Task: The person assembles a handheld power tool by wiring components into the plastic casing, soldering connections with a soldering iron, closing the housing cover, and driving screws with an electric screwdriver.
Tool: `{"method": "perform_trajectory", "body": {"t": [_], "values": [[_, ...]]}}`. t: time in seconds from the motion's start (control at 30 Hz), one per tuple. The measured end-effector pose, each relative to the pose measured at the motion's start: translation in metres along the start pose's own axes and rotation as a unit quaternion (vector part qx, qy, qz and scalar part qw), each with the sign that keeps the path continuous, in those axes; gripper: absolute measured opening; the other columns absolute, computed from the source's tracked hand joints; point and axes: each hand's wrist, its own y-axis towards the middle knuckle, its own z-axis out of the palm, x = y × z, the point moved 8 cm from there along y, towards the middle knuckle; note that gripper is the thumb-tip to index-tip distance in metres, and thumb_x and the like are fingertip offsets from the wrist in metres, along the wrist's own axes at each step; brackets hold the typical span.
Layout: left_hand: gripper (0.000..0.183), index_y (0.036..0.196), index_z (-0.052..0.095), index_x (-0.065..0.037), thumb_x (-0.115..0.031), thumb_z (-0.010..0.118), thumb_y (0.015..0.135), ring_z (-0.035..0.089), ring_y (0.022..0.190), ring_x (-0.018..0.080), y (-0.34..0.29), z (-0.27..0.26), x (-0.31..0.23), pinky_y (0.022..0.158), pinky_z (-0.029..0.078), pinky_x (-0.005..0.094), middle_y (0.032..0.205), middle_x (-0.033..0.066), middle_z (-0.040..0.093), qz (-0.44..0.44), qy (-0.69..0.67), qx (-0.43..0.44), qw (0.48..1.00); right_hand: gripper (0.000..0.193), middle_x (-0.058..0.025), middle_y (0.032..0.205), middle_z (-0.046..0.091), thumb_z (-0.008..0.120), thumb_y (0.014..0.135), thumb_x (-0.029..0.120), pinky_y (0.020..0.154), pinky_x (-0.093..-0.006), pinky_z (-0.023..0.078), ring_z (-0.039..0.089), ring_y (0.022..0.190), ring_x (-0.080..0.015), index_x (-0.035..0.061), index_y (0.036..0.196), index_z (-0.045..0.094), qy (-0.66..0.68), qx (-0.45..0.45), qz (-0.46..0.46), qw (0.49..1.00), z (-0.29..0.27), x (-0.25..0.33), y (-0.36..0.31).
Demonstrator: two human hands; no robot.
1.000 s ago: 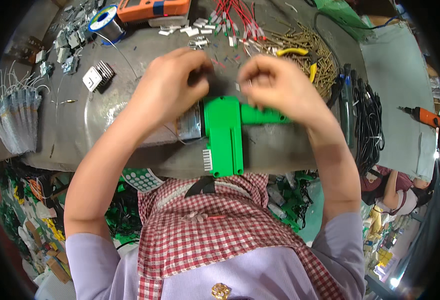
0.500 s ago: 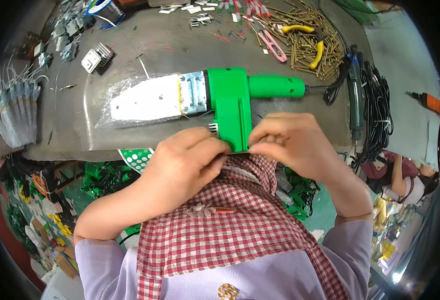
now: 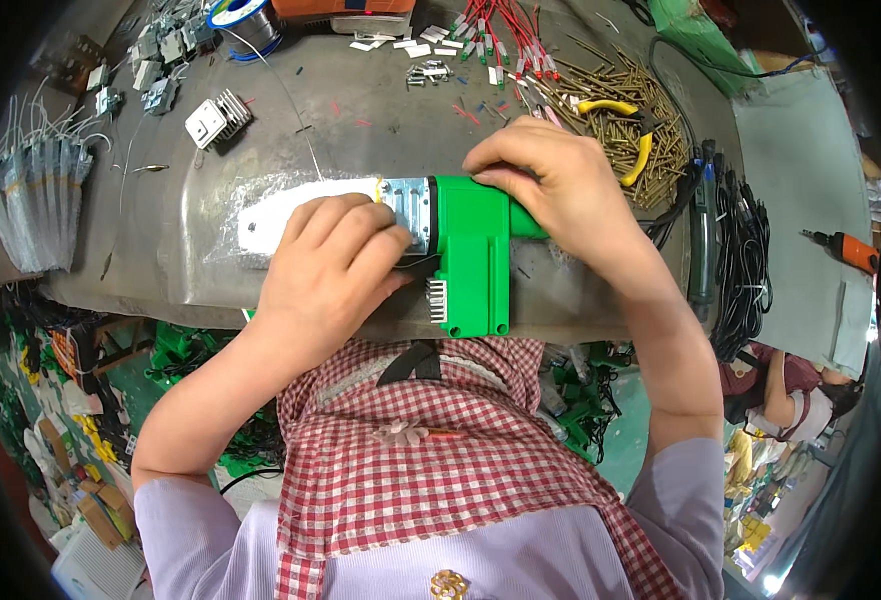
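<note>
A green pipe welding iron lies across the near part of the workbench, its pale flat plate in clear wrap pointing left. A silver metal bracket joins plate and green housing. My left hand is closed over the plate beside the bracket, with the fingers curled down and the thumb tucked under. My right hand hovers at the housing's far right corner, covering most of the handle. Its thumb and forefinger are pinched together; whatever is between them is too small to make out.
Brass screws are heaped at the back right, with yellow-handled pliers on them. A screwdriver-like tool and black cables lie right. Wrapped plates, a finned metal block and a solder spool stand left.
My left hand has moved from the housing's near end onto the plate. The right hand has gone from the near corner to the far one. In the picture, the iron sits slightly lower.
</note>
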Motion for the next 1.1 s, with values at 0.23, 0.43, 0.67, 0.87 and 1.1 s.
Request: {"method": "perform_trajectory", "body": {"t": [0.23, 0.43, 0.67, 0.87, 1.1], "values": [[0.021, 0.079, 0.059, -0.006, -0.01, 0.072, 0.063, 0.056, 0.09, 0.0273, -0.003, 0.004, -0.001, 0.078, 0.043, 0.0392, 0.09, 0.0055, 0.057, 0.094, -0.071, -0.036, 0.992, 0.041, -0.0126, 0.097, 0.064, 0.066, 0.08, 0.005, 0.078, -0.0357, 0.05, 0.063, 0.088, -0.0274, 0.0078, 0.121, 0.061, -0.136, 0.005, -0.114, 0.984, 0.007, 0.033, -0.022], [0.025, 0.071, 0.052, -0.008, -0.025, 0.068, 0.08, 0.052, 0.088, 0.026, 0.009, 0.012, 0.013, 0.084, 0.037, 0.0399, 0.089, 0.0046, 0.055, -0.007, -0.279, 0.086, 0.956, 0.06, -0.0113, 0.102, 0.061, 0.071, 0.077, 0.025, 0.08, -0.0389, 0.048, 0.058, 0.094, -0.0281, 0.0053, 0.13, 0.05, -0.169, 0.091, -0.025, 0.981, 0.008, 0.004, -0.057], [0.03, 0.068, 0.048, -0.009, -0.027, 0.062, 0.087, 0.054, 0.091, 0.0224, 0.008, 0.007, 0.014, 0.094, 0.031, 0.0422, 0.086, 0.0043, 0.063, 0.011, -0.513, 0.178, 0.84, 0.061, -0.0097, 0.095, 0.057, 0.075, 0.069, 0.022, 0.075, -0.0376, 0.048, 0.058, 0.088, -0.0272, 0.0044, 0.123, 0.053, -0.244, 0.112, -0.035, 0.963, 0.018, 0.002, -0.06], [0.018, 0.087, 0.059, -0.005, -0.021, 0.067, 0.082, 0.061, 0.078, 0.0235, 0.017, -0.043, 0.097, 0.089, 0.043, 0.0434, 0.079, 0.0059, 0.064, -0.19, -0.098, -0.016, 0.977, 0.06, -0.0095, 0.093, 0.056, 0.075, 0.068, 0.019, 0.076, -0.0381, 0.047, 0.057, 0.088, -0.0275, 0.0041, 0.122, 0.052, -0.246, 0.106, -0.03, 0.963, 0.014, 0.003, -0.058], [0.064, 0.112, 0.057, 0.001, -0.042, 0.076, 0.068, 0.056, 0.098, 0.033, 0.026, 0.03, 0.014, 0.091, 0.041, 0.0442, 0.104, 0.0161, 0.061, -0.074, -0.125, 0.076, 0.986, 0.052, -0.0082, 0.088, 0.058, 0.077, 0.068, 0.02, 0.071, -0.0376, 0.05, 0.062, 0.086, -0.0271, 0.0043, 0.111, 0.053, -0.257, 0.177, 0.017, 0.95, 0.021, 0.001, -0.052]]}}
